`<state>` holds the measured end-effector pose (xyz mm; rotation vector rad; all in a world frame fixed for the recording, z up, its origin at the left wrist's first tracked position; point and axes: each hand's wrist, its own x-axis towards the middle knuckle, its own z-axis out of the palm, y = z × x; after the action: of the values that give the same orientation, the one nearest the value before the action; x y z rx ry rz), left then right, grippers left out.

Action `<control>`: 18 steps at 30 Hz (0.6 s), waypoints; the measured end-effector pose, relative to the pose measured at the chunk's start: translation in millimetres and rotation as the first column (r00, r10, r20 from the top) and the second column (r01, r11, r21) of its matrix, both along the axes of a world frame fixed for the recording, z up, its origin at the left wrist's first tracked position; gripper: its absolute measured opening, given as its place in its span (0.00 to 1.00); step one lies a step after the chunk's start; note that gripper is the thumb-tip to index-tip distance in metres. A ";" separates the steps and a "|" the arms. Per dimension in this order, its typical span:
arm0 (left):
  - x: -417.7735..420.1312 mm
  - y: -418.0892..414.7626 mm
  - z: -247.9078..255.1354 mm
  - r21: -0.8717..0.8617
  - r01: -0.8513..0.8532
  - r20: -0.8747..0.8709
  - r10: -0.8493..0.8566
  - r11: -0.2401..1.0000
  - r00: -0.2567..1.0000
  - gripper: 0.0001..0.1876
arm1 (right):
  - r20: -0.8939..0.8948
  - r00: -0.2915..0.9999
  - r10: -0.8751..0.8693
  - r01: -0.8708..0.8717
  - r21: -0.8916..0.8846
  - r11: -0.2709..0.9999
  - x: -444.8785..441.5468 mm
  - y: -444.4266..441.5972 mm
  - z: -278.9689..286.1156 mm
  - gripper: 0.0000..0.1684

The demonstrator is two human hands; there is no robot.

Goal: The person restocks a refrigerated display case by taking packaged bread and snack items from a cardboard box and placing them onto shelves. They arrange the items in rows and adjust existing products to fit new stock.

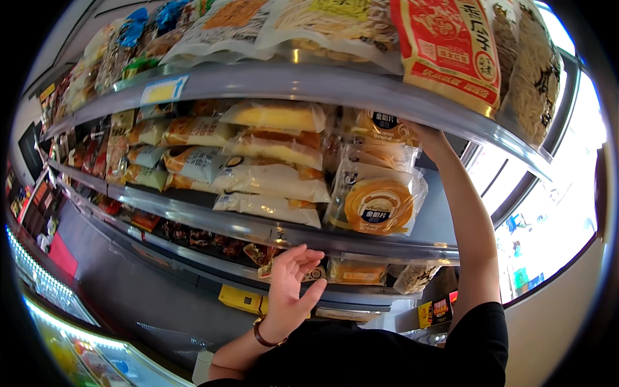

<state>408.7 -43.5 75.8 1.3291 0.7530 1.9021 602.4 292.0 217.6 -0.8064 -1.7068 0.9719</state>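
Note:
My right arm reaches up to the middle shelf. My right hand (423,133) is at the right side of an upper bag of round bread (387,128), partly covered by the upper shelf's lip, so its fingers and grip are hidden. Below that bag, a clear bag with a round golden bread (379,205) leans at the shelf front. My left hand (294,280), a brown bracelet on its wrist, hovers before the lower shelf edge with fingers apart and nothing in it. Stacked long bread packs (271,179) lie left of the round bread.
The upper shelf (290,80) overhangs the bread and carries bagged snacks, among them a red and cream bag (449,53) jutting over its edge. Smaller wrapped goods (358,272) sit on a lower shelf. A lit display case (92,348) stands at lower left, a bright window (546,227) at right.

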 end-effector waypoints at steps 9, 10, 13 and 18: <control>2.5 -11.0 -17.6 -0.049 -0.139 0.057 0.142 0.989 0.988 0.29 | 0.240 0.965 -0.109 -0.010 0.447 0.894 -3.2 29.7 -16.8 0.41; 4.1 -10.6 -19.2 -0.057 -0.143 0.058 0.146 0.988 0.988 0.29 | 0.201 0.969 -0.142 0.045 0.423 0.905 -7.2 28.2 -21.8 0.42; 9.2 -14.1 -23.0 -0.096 -0.152 0.065 0.158 0.984 0.985 0.28 | 0.255 0.873 -0.416 0.262 0.473 0.841 -3.4 22.5 -28.3 0.43; -2.6 -27.3 -39.0 -0.128 -0.348 0.085 0.360 0.929 0.929 0.23 | 0.279 0.898 -0.339 0.241 0.330 0.913 13.1 9.1 -31.9 0.36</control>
<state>406.1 -70.8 36.8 1.0651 1.0859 2.1557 615.5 301.1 185.7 -1.0374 -1.8852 0.3800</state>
